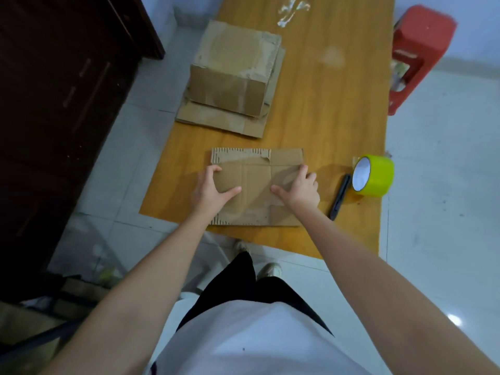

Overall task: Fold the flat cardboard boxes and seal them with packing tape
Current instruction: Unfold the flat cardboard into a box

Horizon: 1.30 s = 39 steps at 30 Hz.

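Gripping flat brown cardboard box (257, 185) edges, left hand (209, 189) and right hand (299, 189) fingers curled; opening next, likely; green tape roll (374, 175) right of fingers

A long orange wood-grain surface (338, 109) runs away from the viewer over a floor (443, 201) of pale glossy tiles — a bright glint of light shows low on the right. Dark brown cabinet (59, 109) at left; red plastic stool (416, 50) at the far right.
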Available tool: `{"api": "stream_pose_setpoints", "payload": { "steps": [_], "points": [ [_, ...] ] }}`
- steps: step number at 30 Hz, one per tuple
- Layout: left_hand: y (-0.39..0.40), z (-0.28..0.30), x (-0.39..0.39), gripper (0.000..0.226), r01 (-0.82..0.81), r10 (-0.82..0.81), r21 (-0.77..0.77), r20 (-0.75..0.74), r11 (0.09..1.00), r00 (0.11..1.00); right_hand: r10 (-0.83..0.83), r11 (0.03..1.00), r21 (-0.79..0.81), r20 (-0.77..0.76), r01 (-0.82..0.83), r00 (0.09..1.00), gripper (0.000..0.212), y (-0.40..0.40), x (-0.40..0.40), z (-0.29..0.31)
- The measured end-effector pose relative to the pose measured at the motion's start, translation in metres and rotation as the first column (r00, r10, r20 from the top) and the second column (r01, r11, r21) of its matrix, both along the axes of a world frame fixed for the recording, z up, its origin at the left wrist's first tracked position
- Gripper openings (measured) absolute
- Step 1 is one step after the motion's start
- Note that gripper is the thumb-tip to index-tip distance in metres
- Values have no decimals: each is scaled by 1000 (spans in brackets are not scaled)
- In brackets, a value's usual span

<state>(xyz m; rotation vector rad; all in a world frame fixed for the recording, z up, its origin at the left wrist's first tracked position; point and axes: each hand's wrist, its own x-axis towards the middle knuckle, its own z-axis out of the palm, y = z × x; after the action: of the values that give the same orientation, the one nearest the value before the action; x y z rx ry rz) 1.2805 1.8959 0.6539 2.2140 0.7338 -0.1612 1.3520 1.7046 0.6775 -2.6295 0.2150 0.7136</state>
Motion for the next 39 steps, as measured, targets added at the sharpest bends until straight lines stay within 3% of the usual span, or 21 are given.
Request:
{"api": "stream_pose_setpoints", "payload": {
  "steps": [4, 7, 11, 15, 20, 24, 26, 32, 39],
  "points": [
    [-11, 6, -4, 73, 121, -111, 81, -121, 989, 986, -51, 999, -14, 0, 51, 999, 88, -8, -20, 1],
    [-23, 11, -8, 71, 196, -155, 234, -183, 952, 971, -21, 999, -38, 0, 21, 1000, 85, -15, -38, 2],
    [-48, 12, -18, 64, 317, -207, 468, -272, 825, 940, 232, 950, -236, 91, -205, 968, 65, -14, -46, 4],
    [-57, 4, -24, 56, 444, -360, 552, -260, 706, 896, 415, 901, -209, 158, -381, 896, 59, -13, -53, -13],
    [-25, -12, -29, 51, 613, -634, 517, -162, 598, 756, 516, 849, -234, 175, -474, 838, 62, -29, -60, -29],
    [6, -21, -30, 64, 745, -789, 526, -205, 410, 579, 539, 827, -287, 158, -484, 827, 64, -30, -61, -36],
    [9, -21, -26, 65, 749, -791, 515, -200, 418, 579, 508, 842, -301, 163, -448, 846, 63, -19, -60, -37],
    [-2, -23, -22, 58, 669, -728, 470, -78, 576, 682, 412, 894, -303, 265, -331, 872, 69, -3, -59, -42],
    [14, -29, -16, 54, 675, -781, 472, 47, 567, 623, 382, 907, -297, 287, -298, 878, 66, -2, -60, -46]
  ]
}}
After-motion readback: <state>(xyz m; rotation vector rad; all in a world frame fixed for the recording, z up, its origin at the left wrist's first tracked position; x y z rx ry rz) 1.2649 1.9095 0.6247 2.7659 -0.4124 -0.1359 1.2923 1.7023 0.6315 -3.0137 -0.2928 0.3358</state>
